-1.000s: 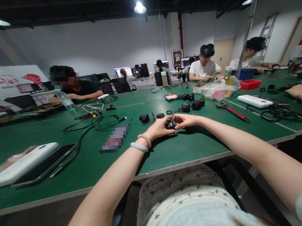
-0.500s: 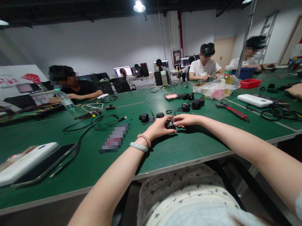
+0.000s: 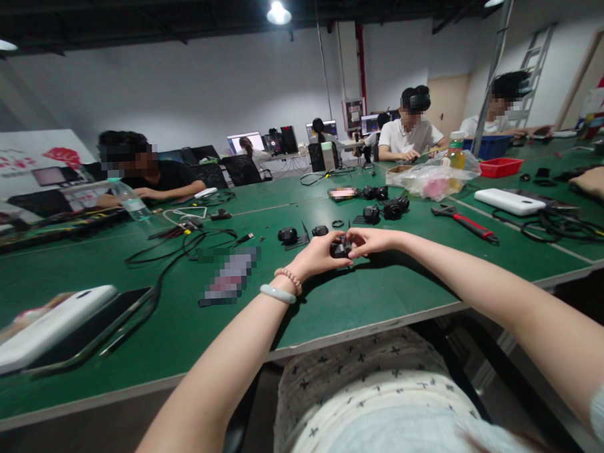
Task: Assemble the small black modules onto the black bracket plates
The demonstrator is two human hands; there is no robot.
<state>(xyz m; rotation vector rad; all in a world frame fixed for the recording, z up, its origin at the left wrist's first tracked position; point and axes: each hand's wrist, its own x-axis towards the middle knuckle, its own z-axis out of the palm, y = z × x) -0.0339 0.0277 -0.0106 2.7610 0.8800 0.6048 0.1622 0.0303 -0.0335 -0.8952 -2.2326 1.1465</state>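
Between my hands, just over the green table [image 3: 385, 286], is a small black part [image 3: 340, 249] with a rounded body; its exact kind is too small to tell. My left hand [image 3: 322, 253] is closed around its left side, thumb low and fingers over the top. My right hand [image 3: 367, 242] pinches at its right side with the fingertips, which partly hide it. Just beyond my hands lie similar black rounded parts [image 3: 288, 236], another black part [image 3: 320, 231] and a thin black ring [image 3: 337, 223].
A red-handled adjustable wrench [image 3: 475, 229] lies to the right, near a white power bank [image 3: 510, 202]. Black cables [image 3: 183, 245] and a blurred-out phone-like item [image 3: 231, 276] are left. A plastic bag [image 3: 434, 182] and red tray [image 3: 501, 168] stand farther back. Several people sit around.
My right fingers have shifted slightly and curled closer on the black part, showing more of its top. My left hand stays nearly still.
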